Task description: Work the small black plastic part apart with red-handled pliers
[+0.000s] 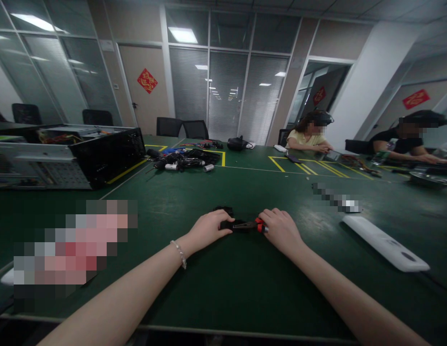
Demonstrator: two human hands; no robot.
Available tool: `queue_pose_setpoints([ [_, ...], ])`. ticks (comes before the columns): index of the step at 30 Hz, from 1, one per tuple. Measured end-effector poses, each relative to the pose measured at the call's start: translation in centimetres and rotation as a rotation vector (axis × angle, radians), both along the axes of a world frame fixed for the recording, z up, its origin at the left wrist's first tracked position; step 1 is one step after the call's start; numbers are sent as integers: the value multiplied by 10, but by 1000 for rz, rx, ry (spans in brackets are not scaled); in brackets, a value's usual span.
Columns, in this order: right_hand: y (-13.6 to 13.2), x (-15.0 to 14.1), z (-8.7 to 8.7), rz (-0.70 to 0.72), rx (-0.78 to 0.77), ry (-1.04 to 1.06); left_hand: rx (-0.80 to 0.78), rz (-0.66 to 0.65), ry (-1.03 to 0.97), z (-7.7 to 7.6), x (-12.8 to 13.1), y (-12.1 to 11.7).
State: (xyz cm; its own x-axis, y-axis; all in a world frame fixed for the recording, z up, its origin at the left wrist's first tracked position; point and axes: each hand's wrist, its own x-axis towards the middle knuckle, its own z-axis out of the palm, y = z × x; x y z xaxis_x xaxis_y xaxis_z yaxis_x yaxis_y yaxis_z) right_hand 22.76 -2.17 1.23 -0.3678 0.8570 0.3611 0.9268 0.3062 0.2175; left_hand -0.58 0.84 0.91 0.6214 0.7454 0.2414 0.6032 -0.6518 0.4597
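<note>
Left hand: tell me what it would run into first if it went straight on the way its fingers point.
Beyond the small black piece in its grip, the left hand would likely meet the pliers first, then the right hand holding them; depth here is hard to judge.

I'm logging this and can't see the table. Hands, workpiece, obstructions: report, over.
Left hand pinching small black piece. Right hand gripping red-handled pliers, nose toward the piece. Dark item just beyond left hand, too dim to identify.
</note>
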Motion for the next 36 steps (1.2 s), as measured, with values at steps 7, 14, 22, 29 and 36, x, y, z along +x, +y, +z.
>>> queue_pose_setpoints([
  [7, 1, 0, -3, 1, -7, 1, 15, -18, -18, -3, -1, 3],
  [14, 0, 1, -5, -13, -20, -1, 5, 1, 2, -2, -2, 2],
  [22, -1, 1, -4, -5, -20, 20, -20, 12, -3, 1, -2, 2],
  [29, -3, 1, -3, -1, 4, 25, -51, 42, 35, 5, -1, -1],
  [36, -3, 2, -2, 17, -2, 47, -42, 22, 23, 4, -2, 0],
])
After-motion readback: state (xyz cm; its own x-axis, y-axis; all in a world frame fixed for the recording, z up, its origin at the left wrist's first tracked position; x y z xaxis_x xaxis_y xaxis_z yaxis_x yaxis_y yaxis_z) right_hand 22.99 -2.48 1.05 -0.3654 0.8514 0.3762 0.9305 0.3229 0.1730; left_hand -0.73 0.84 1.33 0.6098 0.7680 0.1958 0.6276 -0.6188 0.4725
